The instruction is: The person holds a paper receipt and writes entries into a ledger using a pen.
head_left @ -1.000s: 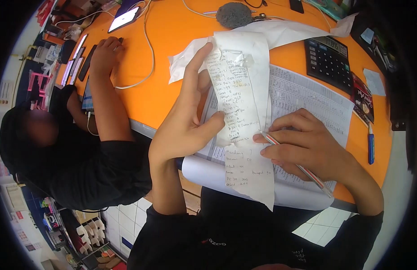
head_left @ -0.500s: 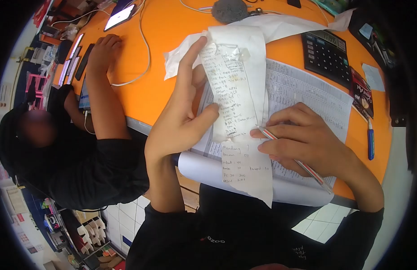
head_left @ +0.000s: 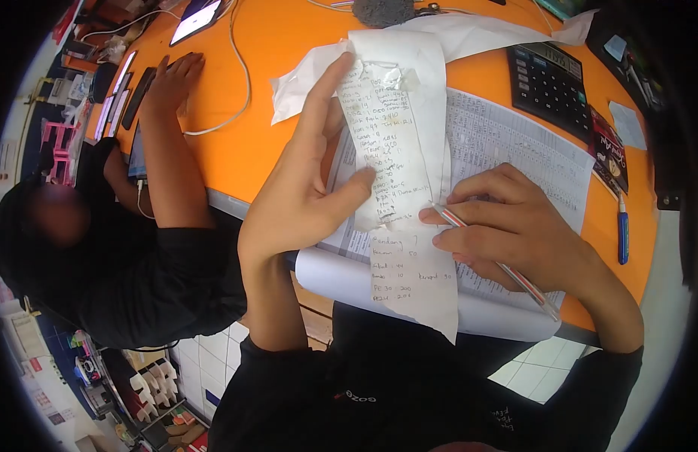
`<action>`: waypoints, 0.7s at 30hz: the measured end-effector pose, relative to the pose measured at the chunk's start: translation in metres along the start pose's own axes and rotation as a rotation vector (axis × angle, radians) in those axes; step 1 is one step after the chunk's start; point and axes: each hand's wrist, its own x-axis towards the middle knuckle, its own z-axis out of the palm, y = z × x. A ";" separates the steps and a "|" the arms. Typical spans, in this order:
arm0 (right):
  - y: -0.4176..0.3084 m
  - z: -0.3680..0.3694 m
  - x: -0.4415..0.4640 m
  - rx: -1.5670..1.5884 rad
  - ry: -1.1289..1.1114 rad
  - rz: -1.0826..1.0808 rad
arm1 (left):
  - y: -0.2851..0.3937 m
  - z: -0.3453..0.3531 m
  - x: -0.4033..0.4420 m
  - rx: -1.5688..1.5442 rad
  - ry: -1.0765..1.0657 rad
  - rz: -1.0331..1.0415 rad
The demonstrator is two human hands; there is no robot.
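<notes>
My left hand [head_left: 300, 181] holds the long strip of handwritten paper [head_left: 398, 162] by its left edge, thumb on the front and fingers reaching up behind and along it. Between the fingers of my right hand [head_left: 507, 230] is a striped pen [head_left: 526, 285], its tip close to the lower right part of the writing. Under the strip lies a printed sheet with rows of a table [head_left: 507, 151], its near edge curling over the table's edge. The strip's torn lower end hangs over that curl.
A black calculator [head_left: 548, 87], a blue marker [head_left: 623, 235] and a red-black packet [head_left: 606, 151] lie at the right. At the left a person in black [head_left: 123, 264] rests a hand [head_left: 172, 83] near phones and a white cable [head_left: 247, 83]. A grey ball [head_left: 383, 10] is at the back.
The view has shifted slightly, so the desk items sit higher in it. The pen tip has moved slightly near the lower writing. Both hands keep their holds; the other person's fingers have spread.
</notes>
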 end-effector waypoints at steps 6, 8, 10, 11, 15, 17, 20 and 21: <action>0.001 0.000 -0.001 -0.007 -0.014 0.001 | 0.007 -0.010 -0.003 0.020 -0.132 -0.081; 0.002 0.001 -0.002 -0.009 -0.010 -0.002 | 0.006 -0.015 -0.004 -0.013 -0.168 -0.099; 0.002 0.001 -0.001 -0.010 -0.006 -0.008 | 0.005 -0.019 -0.004 0.063 -0.214 -0.091; 0.002 0.000 -0.001 -0.009 -0.007 -0.007 | 0.004 -0.019 -0.004 0.063 -0.214 -0.093; 0.004 0.002 -0.003 -0.030 -0.003 -0.020 | 0.002 -0.020 -0.004 0.090 -0.220 -0.057; 0.002 -0.001 -0.003 -0.005 -0.030 0.006 | 0.001 -0.019 -0.004 0.092 -0.221 -0.061; 0.002 -0.002 -0.001 0.013 -0.058 0.031 | 0.001 -0.019 -0.004 0.051 -0.207 -0.086; 0.002 -0.002 -0.002 0.005 -0.058 0.032 | 0.001 -0.018 -0.005 0.051 -0.201 -0.071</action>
